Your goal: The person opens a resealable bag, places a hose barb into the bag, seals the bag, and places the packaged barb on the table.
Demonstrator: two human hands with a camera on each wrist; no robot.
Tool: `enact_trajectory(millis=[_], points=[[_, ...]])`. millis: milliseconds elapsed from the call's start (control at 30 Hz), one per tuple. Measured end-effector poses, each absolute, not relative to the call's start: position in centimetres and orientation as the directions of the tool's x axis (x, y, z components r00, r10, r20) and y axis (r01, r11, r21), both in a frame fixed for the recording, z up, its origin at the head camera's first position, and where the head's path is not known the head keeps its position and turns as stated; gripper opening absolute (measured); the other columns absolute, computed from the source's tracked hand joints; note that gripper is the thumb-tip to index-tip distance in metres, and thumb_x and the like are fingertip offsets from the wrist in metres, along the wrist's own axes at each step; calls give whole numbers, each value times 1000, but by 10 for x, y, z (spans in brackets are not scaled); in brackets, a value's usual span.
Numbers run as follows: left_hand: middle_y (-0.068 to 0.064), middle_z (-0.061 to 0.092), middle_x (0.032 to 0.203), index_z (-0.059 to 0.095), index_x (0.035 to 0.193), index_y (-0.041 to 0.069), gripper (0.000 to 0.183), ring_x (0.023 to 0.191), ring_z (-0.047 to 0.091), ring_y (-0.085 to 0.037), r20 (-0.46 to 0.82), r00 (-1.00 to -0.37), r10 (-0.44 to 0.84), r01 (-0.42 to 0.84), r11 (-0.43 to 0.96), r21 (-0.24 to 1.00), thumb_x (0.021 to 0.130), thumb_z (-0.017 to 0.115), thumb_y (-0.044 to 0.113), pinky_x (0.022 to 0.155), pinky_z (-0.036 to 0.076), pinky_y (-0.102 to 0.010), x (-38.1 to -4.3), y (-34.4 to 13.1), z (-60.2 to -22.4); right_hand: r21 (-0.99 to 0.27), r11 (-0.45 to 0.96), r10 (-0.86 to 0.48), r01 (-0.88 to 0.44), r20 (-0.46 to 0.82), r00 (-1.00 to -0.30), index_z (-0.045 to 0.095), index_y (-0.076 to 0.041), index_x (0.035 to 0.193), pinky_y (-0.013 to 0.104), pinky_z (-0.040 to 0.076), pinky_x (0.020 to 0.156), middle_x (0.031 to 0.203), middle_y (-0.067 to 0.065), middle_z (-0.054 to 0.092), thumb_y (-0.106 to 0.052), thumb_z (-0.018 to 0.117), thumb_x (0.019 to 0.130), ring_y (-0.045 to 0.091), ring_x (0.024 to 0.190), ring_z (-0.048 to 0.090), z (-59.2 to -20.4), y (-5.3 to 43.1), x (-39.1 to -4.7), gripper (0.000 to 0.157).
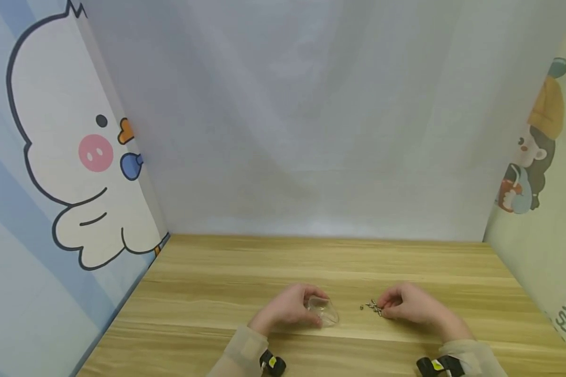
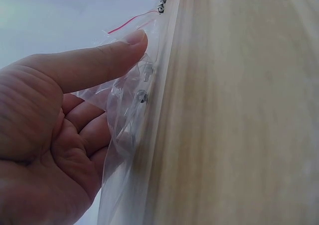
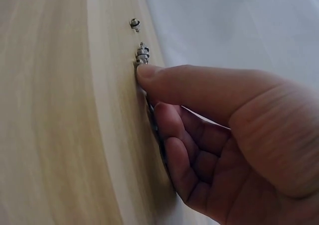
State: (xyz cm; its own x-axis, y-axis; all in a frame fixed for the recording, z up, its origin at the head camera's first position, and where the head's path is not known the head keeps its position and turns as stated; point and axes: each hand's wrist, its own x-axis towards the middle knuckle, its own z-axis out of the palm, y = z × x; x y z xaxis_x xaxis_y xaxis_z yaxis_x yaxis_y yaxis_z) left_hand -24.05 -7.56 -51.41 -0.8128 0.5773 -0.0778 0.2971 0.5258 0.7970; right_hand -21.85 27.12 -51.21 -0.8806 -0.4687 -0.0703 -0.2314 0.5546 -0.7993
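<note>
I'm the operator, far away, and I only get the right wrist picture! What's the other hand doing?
Observer: The left hand is holding a clear plastic bag.
Operator: Ooh, has it got any colour on it?
Observer: Yes, a thin red line shows on it in the left wrist view.
Operator: And where are the little metal bits, next to the bag?
Observer: In the head view they lie on the table between the bag and the right hand, closer to that hand.
</note>
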Motion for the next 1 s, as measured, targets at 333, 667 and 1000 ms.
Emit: enact_trajectory(millis=[333, 667, 1000], points=[[12, 73, 128, 79, 122, 27, 51, 110, 58, -9, -67, -806, 588, 320, 527, 787, 75, 98, 17, 102, 48, -41, -244, -78, -518, -783, 572, -472, -244, -71, -879, 78, -4, 99, 26, 55, 74, 91, -1, 75, -9, 82, 91, 10, 82, 66, -510, 270, -218, 10], [13, 73, 127, 79, 122, 26, 52, 104, 58, -7, -65, -802, 593, 323, 523, 789, 75, 98, 15, 98, 48, -36, -245, -78, -520, -768, 584, -478, -263, -64, -876, 78, -6, 97, 26, 56, 74, 89, -3, 74, -10, 81, 92, 9, 81, 66, -512, 271, -219, 8], [12, 72, 128, 79, 121, 28, 52, 102, 58, -8, -64, -805, 590, 324, 527, 785, 75, 98, 17, 95, 48, -35, -245, -78, -521, -764, 583, -487, -278, -55, -872, 78, -7, 98, 27, 56, 74, 89, -4, 74, -11, 81, 92, 9, 81, 66, -511, 272, -217, 7]])
